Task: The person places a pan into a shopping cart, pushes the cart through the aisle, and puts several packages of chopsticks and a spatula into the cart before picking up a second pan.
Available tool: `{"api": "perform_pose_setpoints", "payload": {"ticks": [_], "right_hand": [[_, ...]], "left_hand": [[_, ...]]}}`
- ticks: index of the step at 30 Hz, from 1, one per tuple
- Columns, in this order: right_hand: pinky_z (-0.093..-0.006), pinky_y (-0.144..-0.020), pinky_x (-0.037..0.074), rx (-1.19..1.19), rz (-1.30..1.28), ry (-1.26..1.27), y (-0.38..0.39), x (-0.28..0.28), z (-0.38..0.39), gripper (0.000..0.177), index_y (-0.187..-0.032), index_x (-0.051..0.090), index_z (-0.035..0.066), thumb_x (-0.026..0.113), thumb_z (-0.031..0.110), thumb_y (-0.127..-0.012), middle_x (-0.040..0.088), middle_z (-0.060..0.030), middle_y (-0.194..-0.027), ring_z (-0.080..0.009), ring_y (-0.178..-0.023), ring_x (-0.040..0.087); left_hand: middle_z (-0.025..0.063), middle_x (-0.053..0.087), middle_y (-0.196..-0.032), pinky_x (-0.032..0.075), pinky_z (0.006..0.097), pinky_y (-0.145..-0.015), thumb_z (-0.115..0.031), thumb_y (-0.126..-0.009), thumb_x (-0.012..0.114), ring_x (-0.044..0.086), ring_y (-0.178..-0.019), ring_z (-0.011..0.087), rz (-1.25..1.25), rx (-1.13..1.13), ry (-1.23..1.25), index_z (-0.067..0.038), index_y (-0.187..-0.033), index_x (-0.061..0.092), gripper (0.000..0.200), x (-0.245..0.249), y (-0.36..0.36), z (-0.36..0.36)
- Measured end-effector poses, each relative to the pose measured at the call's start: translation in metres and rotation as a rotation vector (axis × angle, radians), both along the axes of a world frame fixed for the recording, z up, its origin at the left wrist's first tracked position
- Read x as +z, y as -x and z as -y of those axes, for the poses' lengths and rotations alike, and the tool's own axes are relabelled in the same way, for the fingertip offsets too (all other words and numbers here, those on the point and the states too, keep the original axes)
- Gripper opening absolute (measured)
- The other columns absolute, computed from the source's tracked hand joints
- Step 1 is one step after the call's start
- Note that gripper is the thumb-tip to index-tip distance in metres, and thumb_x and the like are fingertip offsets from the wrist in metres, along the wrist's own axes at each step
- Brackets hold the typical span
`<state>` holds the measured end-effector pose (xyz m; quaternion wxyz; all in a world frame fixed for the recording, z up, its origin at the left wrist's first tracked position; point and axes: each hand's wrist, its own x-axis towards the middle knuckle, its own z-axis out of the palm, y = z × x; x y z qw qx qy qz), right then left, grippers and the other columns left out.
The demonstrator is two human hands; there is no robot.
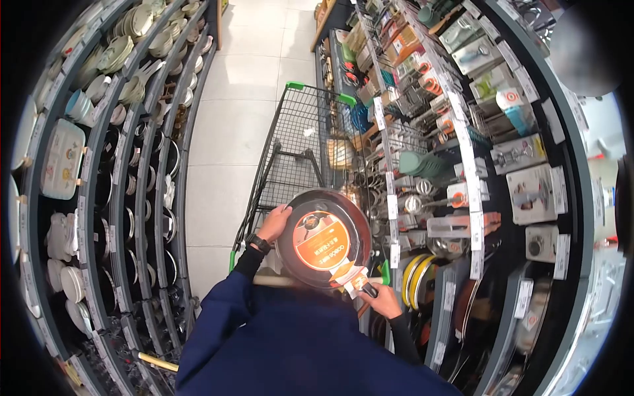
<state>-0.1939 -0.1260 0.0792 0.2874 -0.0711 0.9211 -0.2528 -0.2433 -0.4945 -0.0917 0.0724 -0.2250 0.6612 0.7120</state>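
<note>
Shelves (132, 165) hem the open aisle (224, 132); left hand (274, 224) clasps the pan (323, 237) rim, right hand (382, 302) wraps its handle (368, 289).

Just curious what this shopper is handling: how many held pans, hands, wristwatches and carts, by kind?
round dark frying pan with orange label: 1
hands holding it, left hand and right hand: 2
black wristwatch: 1
black wire shopping cart with green corners: 1
Total: 5

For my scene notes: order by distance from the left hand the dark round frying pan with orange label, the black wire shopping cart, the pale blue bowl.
1. Dark round frying pan with orange label: the left hand holds its left rim.
2. Black wire shopping cart: just ahead.
3. Pale blue bowl: far left shelf.
</note>
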Motion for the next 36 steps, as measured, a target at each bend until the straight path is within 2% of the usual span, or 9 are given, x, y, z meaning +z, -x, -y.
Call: {"api": "perform_pose_setpoints", "payload": {"ticks": [2, 4, 5, 6, 9, 12, 15, 20, 36], "right_hand": [[-0.0383, -0.066, 0.051, 0.038, -0.11, 0.055, 0.025, -0.025, -0.01, 0.039, -0.089, 0.071, 0.0, 0.078, 0.036, -0.079, 0.066, -0.0175, -0.071, -0.03, -0.066, 0.067], [-0.0416, -0.065, 0.051, 0.062, -0.287, -0.076, 0.06, -0.026, -0.004, 0.038, -0.086, 0.07, 0.0, 0.078, 0.037, -0.078, 0.067, -0.0204, -0.074, -0.0378, -0.072, 0.067], [-0.044, -0.064, 0.05, 0.04, -0.277, -0.073, 0.08, -0.025, 0.002, 0.038, -0.085, 0.069, 0.0, 0.078, 0.037, -0.078, 0.066, -0.0224, -0.075, -0.0407, -0.076, 0.065], [-0.0453, -0.063, 0.05, 0.056, -0.291, -0.057, 0.102, -0.031, 0.004, 0.041, -0.085, 0.069, 0.0, 0.077, 0.04, -0.078, 0.065, -0.0227, -0.074, -0.0405, -0.075, 0.066], [-0.0483, -0.063, 0.049, 0.085, -0.315, -0.135, 0.161, -0.056, 0.017, 0.047, -0.081, 0.067, 0.001, 0.074, 0.047, -0.079, 0.065, -0.0233, -0.073, -0.0424, -0.074, 0.065], [-0.0521, -0.064, 0.049, 0.147, -0.431, -0.182, 0.21, -0.101, 0.031, 0.05, -0.081, 0.066, 0.0, 0.072, 0.05, -0.08, 0.065, -0.0246, -0.073, -0.0437, -0.072, 0.064], [-0.0518, -0.064, 0.05, 0.183, -0.423, -0.172, 0.256, -0.138, 0.045, 0.047, -0.083, 0.067, 0.001, 0.073, 0.048, -0.08, 0.066, -0.0238, -0.072, -0.0431, -0.073, 0.065], [-0.0506, -0.067, 0.051, 0.263, -0.37, -0.169, 0.332, -0.213, 0.081, 0.046, -0.084, 0.069, 0.003, 0.07, 0.049, -0.081, 0.067, -0.023, -0.077, -0.0411, -0.077, 0.066], [-0.0468, -0.07, 0.055, 0.326, -0.434, -0.237, 0.502, -0.359, 0.205, 0.041, -0.08, 0.07, 0.003, 0.072, 0.044, -0.081, 0.07, -0.0195, -0.078, -0.0361, -0.077, 0.069]], "left_hand": [[0.0152, 0.067, -0.117, 0.045, 0.0356, -0.094, -0.036, -0.102, 0.045, 0.061, -0.109, 0.0249, -0.014, -0.022, 0.1, 0.004, -0.123, 0.059, 0.047, 0.017, 0.029, -0.003], [0.0156, 0.061, -0.129, 0.041, 0.0347, -0.103, -0.051, -0.103, 0.04, 0.056, -0.12, 0.0254, -0.083, -0.095, -0.25, 0.001, -0.132, 0.057, 0.062, -0.012, 0.069, 0.014], [0.0162, 0.06, -0.132, 0.038, 0.0361, -0.108, -0.055, -0.102, 0.038, 0.054, -0.124, 0.0269, -0.032, -0.051, -0.167, 0.001, -0.134, 0.055, 0.067, -0.036, 0.088, 0.028], [0.0192, 0.057, -0.135, 0.037, 0.0407, -0.108, -0.057, -0.1, 0.043, 0.053, -0.125, 0.0298, -0.225, 0.18, 0.138, 0.003, -0.136, 0.051, 0.071, -0.046, 0.102, 0.032], [0.0271, 0.052, -0.134, 0.033, 0.0478, -0.109, -0.051, -0.09, 0.062, 0.047, -0.125, 0.0413, 0.013, 0.37, 0.978, 0.006, -0.141, 0.039, 0.08, -0.061, 0.138, 0.08], [0.0288, 0.055, -0.131, 0.043, 0.046, -0.102, -0.05, -0.083, 0.068, 0.055, -0.12, 0.0419, 0.246, 0.253, 0.775, 0.006, -0.138, 0.045, 0.082, -0.149, 0.151, 0.11], [0.0221, 0.071, -0.097, 0.053, 0.0475, -0.086, -0.033, -0.084, 0.067, 0.067, -0.095, 0.0414, 0.34, 0.154, 0.923, -0.002, -0.102, 0.071, 0.036, -0.142, 0.148, 0.109], [0.0251, 0.069, -0.09, 0.052, 0.053, -0.082, -0.022, -0.082, 0.06, 0.065, -0.09, 0.0453, 0.218, 0.037, 0.905, 0.0, -0.094, 0.067, 0.026, -0.149, 0.153, 0.122], [0.0169, 0.072, -0.077, 0.055, 0.041, -0.076, -0.013, -0.086, 0.064, 0.071, -0.078, 0.0341, 0.229, 0.04, 1.001, 0.001, -0.104, 0.069, 0.024, -0.161, 0.167, 0.131]]}}
